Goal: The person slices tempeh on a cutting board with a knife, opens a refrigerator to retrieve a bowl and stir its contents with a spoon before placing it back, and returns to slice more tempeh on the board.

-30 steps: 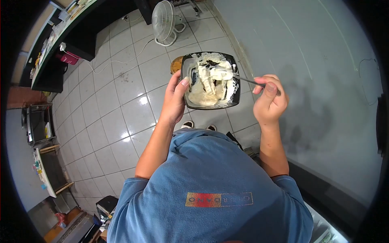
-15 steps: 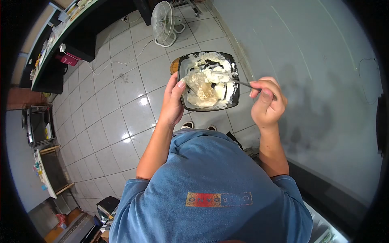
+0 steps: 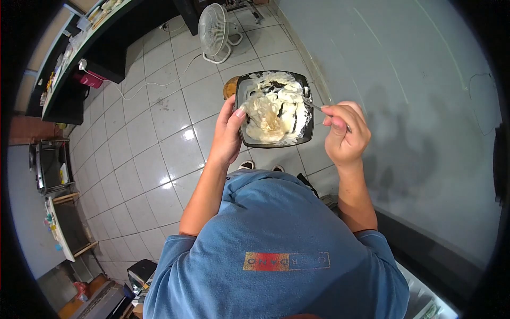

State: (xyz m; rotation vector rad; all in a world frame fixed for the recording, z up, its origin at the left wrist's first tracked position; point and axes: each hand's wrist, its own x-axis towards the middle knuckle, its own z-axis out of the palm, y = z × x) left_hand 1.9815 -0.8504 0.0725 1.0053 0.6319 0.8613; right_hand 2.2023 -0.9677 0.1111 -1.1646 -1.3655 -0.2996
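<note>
My left hand (image 3: 227,135) grips the near left side of a black square bowl (image 3: 306,137), its thumb over the rim. Inside lies a thick white cream (image 3: 289,118), smeared up the walls, with a pale brownish, glossy patch (image 3: 264,121) on the left. Between the thumb and fingers of my right hand (image 3: 348,133) is the thin metal handle of a spoon (image 3: 315,107). That handle crosses the bowl's right rim; the spoon's head is coated in cream, so its shape is hard to make out. The bowl is held up above the floor.
A white fan (image 3: 214,33) stands on the tiled floor (image 3: 154,133) beyond the bowl, its cable running left. A round brown object (image 3: 230,88) shows partly behind the bowl. At right is a grey wall (image 3: 419,106); a long counter (image 3: 87,45) with items runs along the upper left.
My right hand has shifted slightly left with the spoon, whose head sits farther toward the bowl's upper right. The bowl has dropped slightly in view; my left hand keeps its hold.
</note>
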